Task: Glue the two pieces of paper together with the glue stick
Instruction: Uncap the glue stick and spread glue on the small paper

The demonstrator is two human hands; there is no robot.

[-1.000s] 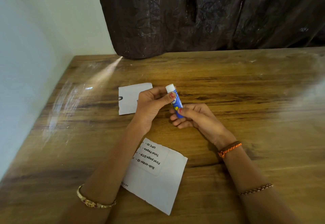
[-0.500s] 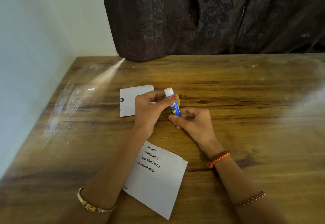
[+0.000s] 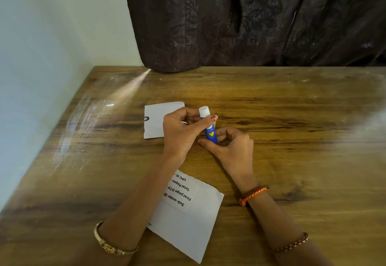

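A blue glue stick (image 3: 210,132) with a white cap stands nearly upright between both hands above the wooden table (image 3: 292,140). My left hand (image 3: 181,134) pinches its upper part just below the cap with thumb and fingers. My right hand (image 3: 231,146) grips the stick's lower end. A small white paper (image 3: 154,119) lies flat behind my left hand, partly hidden by it. A larger white paper with printed text (image 3: 188,213) lies near the front edge, partly under my left forearm.
A dark curtain (image 3: 250,21) hangs along the table's far edge. A pale wall (image 3: 41,56) runs down the left side of the table. Bangles and bracelets sit on both wrists.
The glue stick has tipped a little more upright and both hands have shifted slightly on it. The papers have not moved.
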